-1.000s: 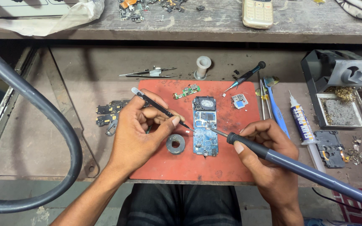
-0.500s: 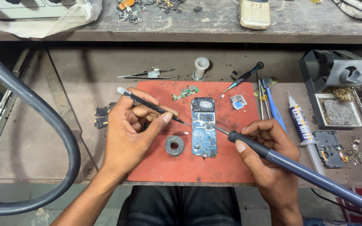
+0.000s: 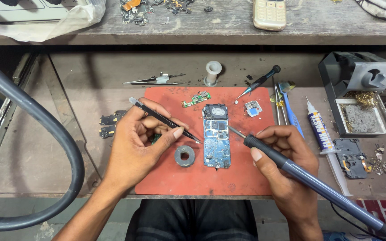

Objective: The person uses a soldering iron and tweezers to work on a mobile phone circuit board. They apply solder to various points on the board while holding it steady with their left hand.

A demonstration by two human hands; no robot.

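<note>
While left hand (image 3: pixel 137 143) grip clamps tweezers (image 3: pixel 164 119) and right hand (image 3: pixel 287 165) grip clamps iron (image 3: pixel 309 178), bare blue board (image 3: pixel 216 138) lies flat on red mat (image 3: pixel 202 178).

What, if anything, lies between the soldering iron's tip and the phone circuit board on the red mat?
Nothing visible. The right hand holds the soldering iron with its tip at the right edge of the blue circuit board. The left hand holds black tweezers pointing at the board's left edge; the small grey ring lies left of the board, clear of both tools.

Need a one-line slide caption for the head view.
Left hand holds black tweezers, right hand a soldering iron, both tips at a blue circuit board.
</note>
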